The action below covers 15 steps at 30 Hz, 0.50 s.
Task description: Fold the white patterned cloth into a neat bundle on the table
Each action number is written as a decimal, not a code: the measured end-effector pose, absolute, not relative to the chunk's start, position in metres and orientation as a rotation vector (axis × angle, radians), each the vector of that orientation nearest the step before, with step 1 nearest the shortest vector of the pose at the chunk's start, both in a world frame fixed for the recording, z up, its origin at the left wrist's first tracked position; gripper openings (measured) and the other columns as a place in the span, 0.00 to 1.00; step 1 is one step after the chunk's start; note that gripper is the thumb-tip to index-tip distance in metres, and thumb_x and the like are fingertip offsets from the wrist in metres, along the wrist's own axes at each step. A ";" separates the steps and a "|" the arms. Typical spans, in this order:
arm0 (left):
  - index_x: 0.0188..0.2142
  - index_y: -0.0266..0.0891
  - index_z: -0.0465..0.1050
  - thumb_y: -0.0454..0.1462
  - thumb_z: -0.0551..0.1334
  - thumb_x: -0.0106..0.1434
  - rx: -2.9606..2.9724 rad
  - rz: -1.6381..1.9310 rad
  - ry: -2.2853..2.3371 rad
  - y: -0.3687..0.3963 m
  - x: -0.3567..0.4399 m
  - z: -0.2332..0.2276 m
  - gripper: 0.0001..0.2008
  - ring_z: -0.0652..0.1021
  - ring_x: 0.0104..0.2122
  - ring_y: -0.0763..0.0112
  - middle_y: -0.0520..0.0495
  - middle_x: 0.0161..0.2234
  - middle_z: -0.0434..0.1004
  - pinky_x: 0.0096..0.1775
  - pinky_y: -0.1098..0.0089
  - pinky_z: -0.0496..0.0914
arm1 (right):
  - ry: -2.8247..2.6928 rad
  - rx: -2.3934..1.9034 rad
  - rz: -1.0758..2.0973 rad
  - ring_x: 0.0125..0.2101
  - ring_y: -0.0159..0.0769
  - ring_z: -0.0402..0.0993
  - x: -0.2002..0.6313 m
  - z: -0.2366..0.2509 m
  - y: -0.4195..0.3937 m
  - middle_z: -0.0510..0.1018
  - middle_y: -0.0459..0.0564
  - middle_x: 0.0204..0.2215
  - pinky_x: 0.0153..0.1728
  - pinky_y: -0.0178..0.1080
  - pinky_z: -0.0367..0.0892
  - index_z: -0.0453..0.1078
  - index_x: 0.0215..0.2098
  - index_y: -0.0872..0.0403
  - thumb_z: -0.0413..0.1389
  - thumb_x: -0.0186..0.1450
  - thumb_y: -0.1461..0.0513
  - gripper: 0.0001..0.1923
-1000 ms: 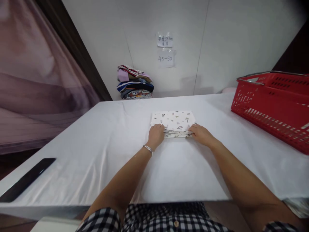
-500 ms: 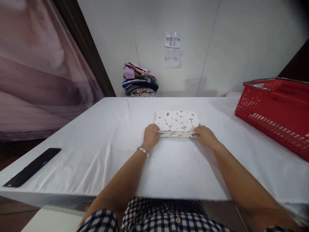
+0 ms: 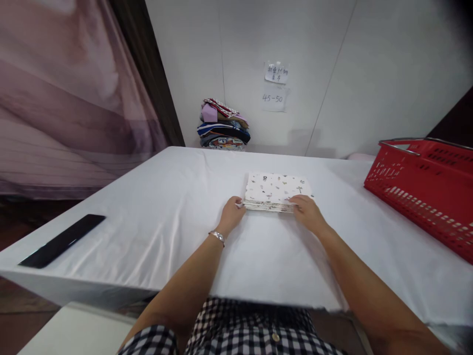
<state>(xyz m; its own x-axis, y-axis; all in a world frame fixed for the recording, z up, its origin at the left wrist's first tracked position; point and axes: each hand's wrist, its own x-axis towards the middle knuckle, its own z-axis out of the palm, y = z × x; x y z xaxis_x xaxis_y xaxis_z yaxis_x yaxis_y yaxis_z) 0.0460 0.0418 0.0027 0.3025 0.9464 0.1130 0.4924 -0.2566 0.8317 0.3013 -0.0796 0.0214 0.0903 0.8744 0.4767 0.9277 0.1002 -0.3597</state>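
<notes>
A folded white cloth with small printed plants and figures lies on the white-covered table, its stacked layers showing along the front edge. At its left front corner is my left hand, thumb and finger closed around the corner of the layers, a silver bracelet on the wrist. My right hand grips the front edge near the right side, fingers on top and thumb against the layers. Part of that edge is hidden behind the right hand.
A red plastic basket with a metal handle stands at the right. On the left front lies a flat black object. Piled clothes sit beyond the table's far edge, against a wall with paper notes. A pinkish curtain hangs left.
My right hand has slid inward from the cloth's right corner along its front edge. My left hand stays at the left corner, its fingers shifted. The whole view has tilted slightly.
</notes>
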 end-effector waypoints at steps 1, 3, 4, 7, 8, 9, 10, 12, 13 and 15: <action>0.41 0.41 0.66 0.35 0.60 0.54 1.901 0.822 1.271 0.041 0.046 0.002 0.13 0.73 0.29 0.74 0.49 0.40 0.73 0.32 0.72 0.67 | -1.787 -1.721 -0.061 0.46 0.41 0.68 0.290 0.024 -0.071 0.75 0.51 0.43 0.48 0.44 0.61 0.72 0.41 0.52 0.48 0.61 0.65 0.13; 0.40 0.41 0.66 0.35 0.61 0.54 1.964 0.820 1.256 0.039 0.046 0.000 0.12 0.73 0.29 0.74 0.50 0.37 0.74 0.31 0.72 0.66 | -1.822 -1.675 0.049 0.44 0.40 0.68 0.266 0.028 -0.052 0.76 0.51 0.41 0.47 0.43 0.62 0.72 0.40 0.51 0.49 0.62 0.64 0.11; 0.39 0.41 0.66 0.36 0.61 0.55 1.994 0.822 1.252 0.039 0.046 -0.002 0.11 0.72 0.28 0.74 0.51 0.36 0.73 0.31 0.72 0.66 | -1.838 -1.662 0.076 0.44 0.39 0.68 0.255 0.029 -0.042 0.76 0.51 0.41 0.47 0.42 0.62 0.72 0.39 0.52 0.50 0.62 0.63 0.10; 0.37 0.41 0.67 0.36 0.61 0.56 2.029 0.841 1.257 0.041 0.047 -0.006 0.09 0.72 0.29 0.73 0.51 0.34 0.73 0.32 0.71 0.66 | -1.899 -1.694 0.105 0.43 0.38 0.68 0.227 0.032 -0.015 0.76 0.51 0.40 0.47 0.40 0.61 0.72 0.39 0.52 0.51 0.63 0.63 0.09; 0.37 0.41 0.67 0.37 0.61 0.56 2.029 0.849 1.254 0.042 0.047 -0.008 0.09 0.72 0.29 0.73 0.51 0.34 0.73 0.32 0.71 0.66 | -1.918 -1.728 0.110 0.43 0.38 0.68 0.220 0.032 -0.007 0.76 0.51 0.40 0.46 0.40 0.61 0.72 0.39 0.53 0.51 0.63 0.63 0.08; 0.37 0.41 0.67 0.37 0.61 0.56 2.027 0.856 1.250 0.043 0.047 -0.009 0.08 0.72 0.29 0.73 0.51 0.35 0.73 0.33 0.71 0.66 | -1.939 -1.764 0.116 0.43 0.38 0.68 0.214 0.032 -0.001 0.76 0.51 0.40 0.45 0.39 0.61 0.72 0.39 0.53 0.52 0.63 0.63 0.08; 0.37 0.41 0.67 0.37 0.61 0.56 2.025 0.860 1.249 0.044 0.047 -0.010 0.08 0.72 0.29 0.73 0.51 0.35 0.73 0.33 0.70 0.66 | -1.963 -1.798 0.118 0.42 0.38 0.68 0.209 0.031 0.005 0.76 0.51 0.39 0.44 0.39 0.60 0.72 0.38 0.53 0.52 0.63 0.62 0.08; 0.36 0.41 0.67 0.36 0.61 0.56 2.030 0.861 1.247 0.046 0.047 -0.012 0.08 0.71 0.28 0.73 0.51 0.35 0.73 0.33 0.70 0.66 | -2.005 -1.845 0.105 0.41 0.38 0.68 0.202 0.028 0.012 0.75 0.51 0.37 0.41 0.38 0.60 0.72 0.37 0.53 0.52 0.63 0.61 0.08; 0.36 0.41 0.67 0.36 0.61 0.56 2.034 0.858 1.249 0.047 0.047 -0.012 0.07 0.71 0.29 0.73 0.51 0.35 0.73 0.33 0.70 0.66 | -2.018 -1.860 0.096 0.41 0.38 0.68 0.200 0.027 0.013 0.75 0.50 0.37 0.40 0.37 0.60 0.72 0.36 0.53 0.52 0.63 0.61 0.08; 0.36 0.41 0.68 0.36 0.61 0.56 2.044 0.848 1.253 0.048 0.047 -0.012 0.07 0.72 0.29 0.72 0.50 0.35 0.73 0.33 0.70 0.65 | -2.023 -1.889 0.077 0.41 0.37 0.67 0.197 0.026 0.015 0.75 0.50 0.37 0.39 0.36 0.59 0.72 0.36 0.53 0.52 0.63 0.61 0.08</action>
<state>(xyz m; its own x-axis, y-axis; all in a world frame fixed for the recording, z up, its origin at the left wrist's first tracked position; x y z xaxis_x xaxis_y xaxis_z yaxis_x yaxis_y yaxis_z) 0.0475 0.0478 -0.0120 0.3537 0.9110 0.2122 0.5350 -0.3831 0.7530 0.1974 0.0154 0.0255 -0.0325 0.9727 0.2297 0.9525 0.0997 -0.2876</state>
